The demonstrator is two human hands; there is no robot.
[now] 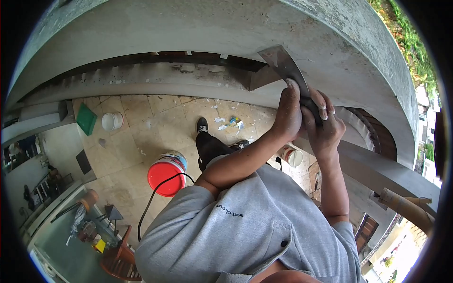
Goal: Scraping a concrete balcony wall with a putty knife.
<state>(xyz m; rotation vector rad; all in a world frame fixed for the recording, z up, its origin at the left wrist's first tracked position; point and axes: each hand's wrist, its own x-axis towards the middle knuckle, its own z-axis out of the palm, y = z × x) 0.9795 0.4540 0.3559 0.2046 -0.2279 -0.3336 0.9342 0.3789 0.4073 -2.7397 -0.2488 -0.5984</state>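
A wide metal putty knife (283, 62) has its blade edge at the grey plastered surface (230, 32) overhead in the picture; whether it touches is hard to tell. My right hand (325, 129) grips its dark handle, fingers curled round it. My left hand (291, 109) is closed on the same tool from the left side, its thumb up against the base of the blade. Both hands are close together, and pale dust or filler marks the fingertips. Part of the handle is hidden by the fingers.
Below, on the tiled floor (120, 155), stand a red-lidded bucket (166, 179), a white bucket (112, 121), another small bucket (294, 157) and a green panel (86, 119). Paper scraps (222, 126) lie near my feet. A black cable (153, 192) passes the red lid. A wooden chair (122, 260) stands lower left.
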